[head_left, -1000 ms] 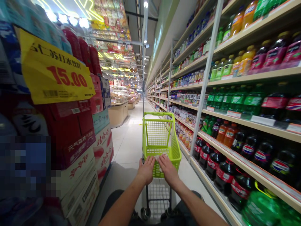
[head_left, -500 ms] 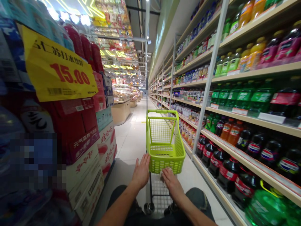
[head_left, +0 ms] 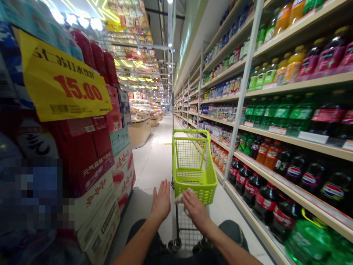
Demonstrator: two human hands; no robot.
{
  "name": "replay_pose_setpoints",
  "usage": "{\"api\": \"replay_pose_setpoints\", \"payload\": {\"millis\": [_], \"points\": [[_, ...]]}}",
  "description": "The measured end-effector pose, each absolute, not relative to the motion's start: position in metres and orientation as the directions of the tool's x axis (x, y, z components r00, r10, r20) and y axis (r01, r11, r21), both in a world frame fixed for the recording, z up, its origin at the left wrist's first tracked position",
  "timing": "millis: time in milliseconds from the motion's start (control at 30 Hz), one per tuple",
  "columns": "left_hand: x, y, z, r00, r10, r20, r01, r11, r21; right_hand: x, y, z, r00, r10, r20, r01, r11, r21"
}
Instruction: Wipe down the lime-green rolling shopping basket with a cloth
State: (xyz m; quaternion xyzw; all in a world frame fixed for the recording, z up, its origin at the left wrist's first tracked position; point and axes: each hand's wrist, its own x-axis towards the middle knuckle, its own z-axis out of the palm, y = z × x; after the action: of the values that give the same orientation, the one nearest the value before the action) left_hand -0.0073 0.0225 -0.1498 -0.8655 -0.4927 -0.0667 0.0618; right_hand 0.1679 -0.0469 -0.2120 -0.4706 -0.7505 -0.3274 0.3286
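Note:
In front of me a lime-green plastic basket (head_left: pixel 204 190) sits on a wheeled cart frame (head_left: pixel 178 221). My right hand (head_left: pixel 195 209) presses a crumpled white cloth (head_left: pixel 179 198), perhaps a wipe, against the near wall of the basket. The cloth pokes out beside the fingers and above the fingertips. Left of the basket, my left hand (head_left: pixel 161 202) is raised with straight fingers and holds nothing. A small gap separates it from the basket's near left corner. The inside of the basket shows its lattice walls and slotted floor.
Shelves of drink bottles (head_left: pixel 278 110) line the right side, with large cola bottles (head_left: pixel 264 202) lowest. On the left stand stacked drink cartons (head_left: pixel 99 209) under a yellow price sign (head_left: pixel 66 81). The tiled aisle (head_left: pixel 161 140) runs ahead past a wooden display counter (head_left: pixel 140 132).
My left hand has drawn away from the basket's side, to the left. My right hand has shifted left and slightly up along the near wall, and more of the white cloth shows.

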Motion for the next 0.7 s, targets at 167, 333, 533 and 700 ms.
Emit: {"api": "replay_pose_setpoints", "payload": {"millis": [167, 333, 533, 700], "points": [[0.023, 0.014, -0.135, 0.622, 0.766, 0.159, 0.779, -0.625, -0.036, 0.197, -0.054, -0.194, -0.200, 0.488, 0.850, 0.976, 0.180, 0.125], [0.041, 0.015, -0.128, 0.702, 0.710, 0.055, 0.712, -0.702, -0.003, 0.210, -0.072, -0.229, -0.244, 0.517, 0.820, 0.961, 0.243, 0.133], [0.045, 0.024, -0.118, 0.696, 0.718, 0.015, 0.718, -0.696, -0.008, 0.250, -0.069, -0.182, 0.090, 0.523, 0.847, 0.985, 0.080, -0.154], [0.040, 0.020, -0.111, 0.684, 0.729, 0.038, 0.730, -0.683, -0.025, 0.260, -0.045, -0.203, 0.170, 0.540, 0.824, 0.972, 0.047, -0.231]]}}
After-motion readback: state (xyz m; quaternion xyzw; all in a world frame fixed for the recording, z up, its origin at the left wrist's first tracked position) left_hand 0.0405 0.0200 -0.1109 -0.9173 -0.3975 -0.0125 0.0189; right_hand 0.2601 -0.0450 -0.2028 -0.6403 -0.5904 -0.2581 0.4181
